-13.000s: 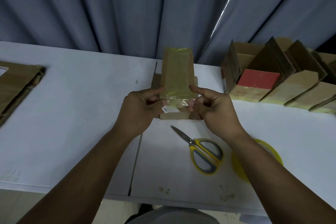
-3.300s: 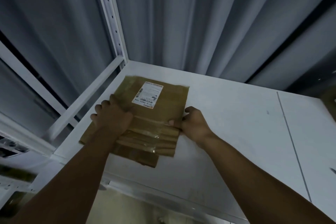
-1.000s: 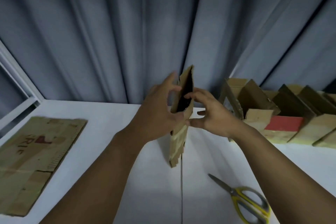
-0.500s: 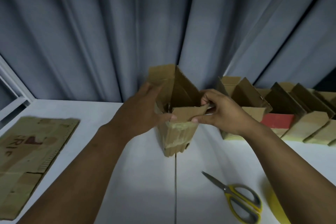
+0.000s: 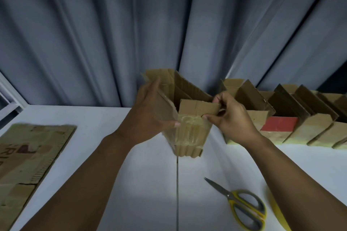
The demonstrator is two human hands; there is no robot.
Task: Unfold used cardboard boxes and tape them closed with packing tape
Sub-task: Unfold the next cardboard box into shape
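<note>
The cardboard box (image 5: pixel 189 137) stands upright at mid-table, opened into a tube with its top flaps raised; whether its lower end rests on the table (image 5: pixel 150 193) or hangs just above it cannot be told. It looks light and fairly stiff along its walls, but creased and softened by use, with old clear tape wrinkled across the near face, so it would likely buckle if squeezed mid-panel. The corners and flap folds seem the safest places to hold. The left hand (image 5: pixel 150 118) clasps the box's left wall, fingers lying up along the side flap and thumb wrapped round onto the near face. The right hand (image 5: pixel 231 118) pinches the front flap (image 5: pixel 199 107) at its right end, thumb beneath and fingers above, apparently ready to fold it. The box sits directly between the two hands. Nearer the person lie yellow-handled scissors (image 5: pixel 242 206), just beside a yellow tape roll (image 5: pixel 276 212) partly hidden by the right forearm. A row of opened boxes (image 5: pixel 281 118) stands to the right, and flattened cardboard (image 5: pixel 28 155) lies well to the left.
</note>
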